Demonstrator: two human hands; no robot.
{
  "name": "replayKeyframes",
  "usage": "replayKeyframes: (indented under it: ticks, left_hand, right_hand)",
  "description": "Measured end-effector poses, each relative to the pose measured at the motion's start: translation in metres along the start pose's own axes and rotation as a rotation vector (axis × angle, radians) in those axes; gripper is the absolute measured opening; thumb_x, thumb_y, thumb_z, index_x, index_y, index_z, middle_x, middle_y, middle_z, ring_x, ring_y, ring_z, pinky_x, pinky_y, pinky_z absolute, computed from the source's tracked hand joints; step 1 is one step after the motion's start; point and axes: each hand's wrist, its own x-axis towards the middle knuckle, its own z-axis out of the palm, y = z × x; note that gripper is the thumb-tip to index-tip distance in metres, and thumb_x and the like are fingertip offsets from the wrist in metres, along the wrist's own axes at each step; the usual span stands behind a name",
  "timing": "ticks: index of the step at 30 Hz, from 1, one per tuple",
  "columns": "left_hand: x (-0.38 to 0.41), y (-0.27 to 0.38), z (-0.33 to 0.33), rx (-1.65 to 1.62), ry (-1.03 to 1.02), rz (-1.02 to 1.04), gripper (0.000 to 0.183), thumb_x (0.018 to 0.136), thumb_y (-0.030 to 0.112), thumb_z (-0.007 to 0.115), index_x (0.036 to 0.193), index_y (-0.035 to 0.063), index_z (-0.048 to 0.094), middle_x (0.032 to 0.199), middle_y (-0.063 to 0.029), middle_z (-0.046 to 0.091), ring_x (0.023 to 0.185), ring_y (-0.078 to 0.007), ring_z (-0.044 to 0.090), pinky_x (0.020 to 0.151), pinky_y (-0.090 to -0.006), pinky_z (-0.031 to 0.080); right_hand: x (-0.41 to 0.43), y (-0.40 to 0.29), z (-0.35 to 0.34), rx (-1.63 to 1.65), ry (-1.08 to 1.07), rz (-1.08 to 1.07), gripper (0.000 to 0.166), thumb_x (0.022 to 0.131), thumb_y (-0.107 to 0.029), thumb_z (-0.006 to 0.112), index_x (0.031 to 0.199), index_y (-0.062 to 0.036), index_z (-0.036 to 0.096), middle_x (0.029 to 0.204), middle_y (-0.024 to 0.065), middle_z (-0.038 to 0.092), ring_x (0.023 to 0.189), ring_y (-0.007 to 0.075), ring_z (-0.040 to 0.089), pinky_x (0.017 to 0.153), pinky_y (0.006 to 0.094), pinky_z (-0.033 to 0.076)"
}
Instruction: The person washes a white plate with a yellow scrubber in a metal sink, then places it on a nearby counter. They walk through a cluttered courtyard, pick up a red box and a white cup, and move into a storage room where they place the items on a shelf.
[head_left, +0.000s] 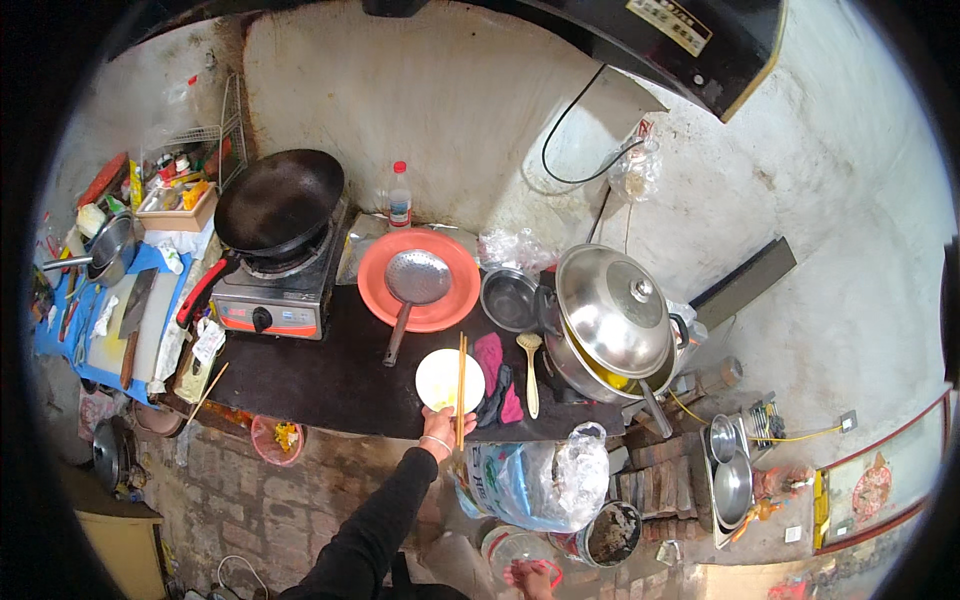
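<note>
My left hand (439, 432), reaching out in a black sleeve, grips the near rim of a white bowl (438, 376) at the front edge of the dark counter. A pair of wooden chopsticks (461, 390) lies across the bowl's right side, their lower ends at my fingers. Small yellowish bits show inside the bowl. Low in the view, my right hand (531, 579) is partly cut off by the edge, its fingers apparently apart and holding nothing visible. It hangs over a clear-lidded bucket (514, 549). Beside the bowl lie a pink and grey cloth (489, 358) and a pale-handled brush (531, 375).
Behind the bowl, a perforated skimmer (418, 277) rests over an orange basin (371, 300). A wok (281, 199) sits on a gas stove (262, 300) at left. A large lidded steel pot (585, 379) stands right. A cleaver (137, 304) lies on a cutting board (154, 330).
</note>
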Motion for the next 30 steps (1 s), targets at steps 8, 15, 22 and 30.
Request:
replayKeyframes:
  ticks: [8, 15, 22, 30]
  left_hand:
    - [-0.042, 0.034, -0.015, 0.353, 0.062, 0.018, 0.021, 0.078, 0.004, 0.04, 0.097, -0.0032, 0.045, 0.066, -0.0136, 0.053, 0.047, -0.0186, 0.052, 0.038, -0.0286, 0.043]
    - [-0.173, 0.085, -0.082, 0.413, 0.102, -0.107, 0.026, 0.081, 0.004, 0.04, 0.105, -0.0035, 0.041, 0.066, -0.0128, 0.052, 0.046, -0.018, 0.051, 0.038, -0.0271, 0.042]
    - [-0.285, 0.092, -0.152, 0.371, 0.426, 0.018, 0.017, 0.079, 0.004, 0.04, 0.092, -0.0063, 0.046, 0.061, -0.0117, 0.05, 0.045, -0.0205, 0.05, 0.039, -0.032, 0.04]
    - [-0.343, 0.13, -0.206, 0.158, 0.608, 0.099, 0.02, 0.078, 0.003, 0.04, 0.096, -0.0045, 0.045, 0.06, -0.0125, 0.051, 0.042, -0.0211, 0.05, 0.037, -0.0305, 0.041]
  right_hand:
    - [0.143, -0.073, 0.011, 0.606, -0.09, -0.021, 0.031, 0.083, -0.011, 0.056, 0.111, 0.0016, 0.051, 0.087, 0.0084, 0.056, 0.07, 0.0166, 0.06, 0.057, 0.0259, 0.05]
    - [0.267, -0.215, 0.036, -0.084, 0.32, -0.69, 0.062, 0.078, -0.023, 0.061, 0.13, -0.0041, 0.033, 0.101, 0.0228, 0.049, 0.09, 0.0373, 0.051, 0.076, 0.0412, 0.043]
    - [0.322, -0.255, 0.086, -0.476, 0.308, -0.456, 0.055, 0.07, -0.024, 0.063, 0.12, -0.0112, 0.044, 0.093, 0.0214, 0.048, 0.075, 0.0383, 0.056, 0.064, 0.0447, 0.047]
    - [0.265, -0.297, 0.174, -0.422, 0.337, -0.556, 0.038, 0.069, -0.016, 0.058, 0.107, -0.0074, 0.051, 0.094, 0.0207, 0.051, 0.075, 0.0384, 0.056, 0.063, 0.0465, 0.047]
